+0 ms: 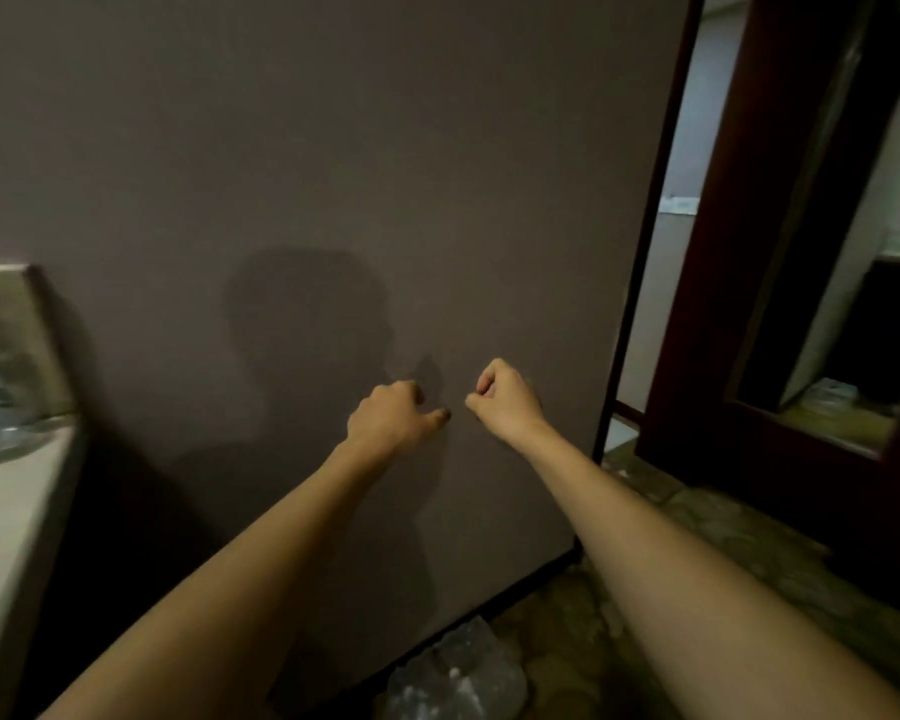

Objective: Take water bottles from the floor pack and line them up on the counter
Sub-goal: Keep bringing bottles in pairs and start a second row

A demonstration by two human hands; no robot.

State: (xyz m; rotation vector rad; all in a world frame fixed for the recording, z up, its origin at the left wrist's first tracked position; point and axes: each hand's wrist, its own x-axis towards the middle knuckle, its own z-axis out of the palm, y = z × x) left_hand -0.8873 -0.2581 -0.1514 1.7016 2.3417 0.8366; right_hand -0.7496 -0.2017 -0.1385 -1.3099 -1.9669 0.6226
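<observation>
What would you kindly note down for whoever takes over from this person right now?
Left hand: fingers curled, holding nothing, raised before the wall.
Right hand: curled too, also holding nothing.
Floor pack: clear wrapped plastic on the floor, low in view, below the hands.
Counter: at the left edge, with blurred clear plastic on it, probably bottles; their count cannot be told.
Left: reach down to the pack, lift more bottles, line them up on the counter.

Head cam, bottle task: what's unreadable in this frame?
- Floor pack: head view, bottom edge cuts it off, wrap is blurred; bottle count unknown.
- Bottles on counter: left edge crops them, glare and blur; number and alignment unclear.
- Left hand and right hand: fingers curled, nothing visible in either grip.
</observation>
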